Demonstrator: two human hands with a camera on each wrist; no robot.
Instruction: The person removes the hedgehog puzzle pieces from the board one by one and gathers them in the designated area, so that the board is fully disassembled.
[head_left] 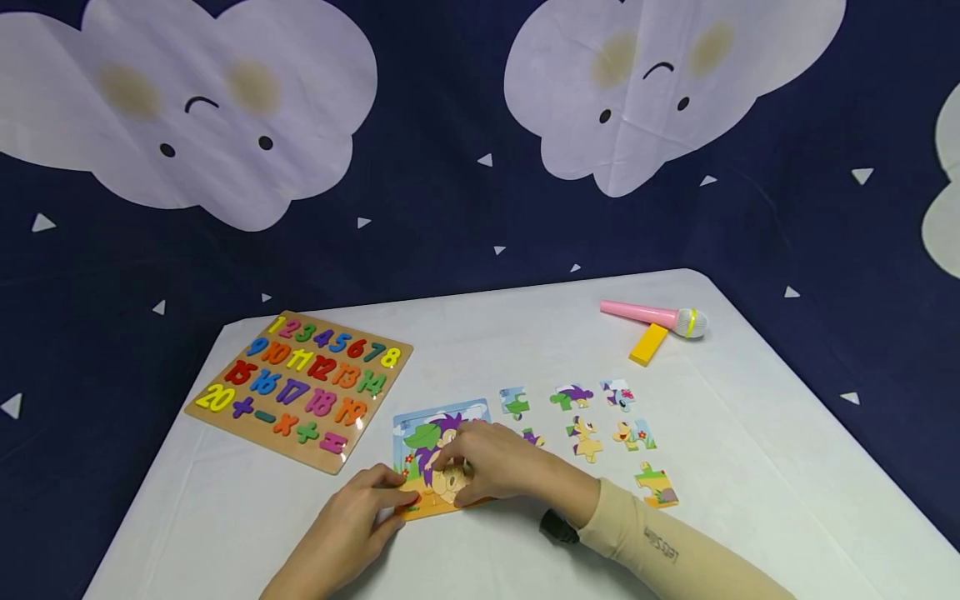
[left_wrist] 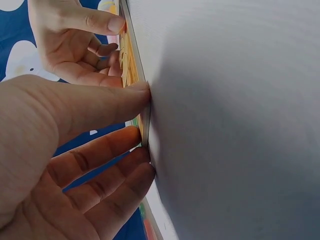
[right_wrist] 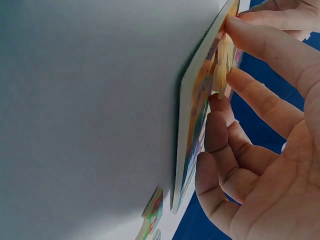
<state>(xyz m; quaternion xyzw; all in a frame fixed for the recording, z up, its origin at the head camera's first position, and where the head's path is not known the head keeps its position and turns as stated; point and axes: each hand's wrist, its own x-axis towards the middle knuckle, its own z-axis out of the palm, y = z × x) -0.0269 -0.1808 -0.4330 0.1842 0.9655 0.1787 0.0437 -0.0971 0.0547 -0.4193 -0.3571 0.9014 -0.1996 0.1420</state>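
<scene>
A picture puzzle board [head_left: 437, 504] with a purple-haired cartoon figure lies flat at the table's near middle. At its lower left corner my left hand [head_left: 350, 521] pinches the rim, thumb on the near edge and fingertips on the top and side. Over the board, my right hand [head_left: 498, 461] pinches a puzzle piece [right_wrist: 220, 70] between thumb and index finger. The right wrist view shows this piece tilted up from the board; its far side is hidden. To the right of the board, several loose puzzle pieces [head_left: 587, 442] lie spread out.
A wooden number board [head_left: 300, 387] with colourful numerals and signs lies at the left. A pink toy microphone [head_left: 645, 313] and a yellow block [head_left: 648, 344] are at the back right. Beside my right forearm lies a black object [head_left: 558, 527], partly covered.
</scene>
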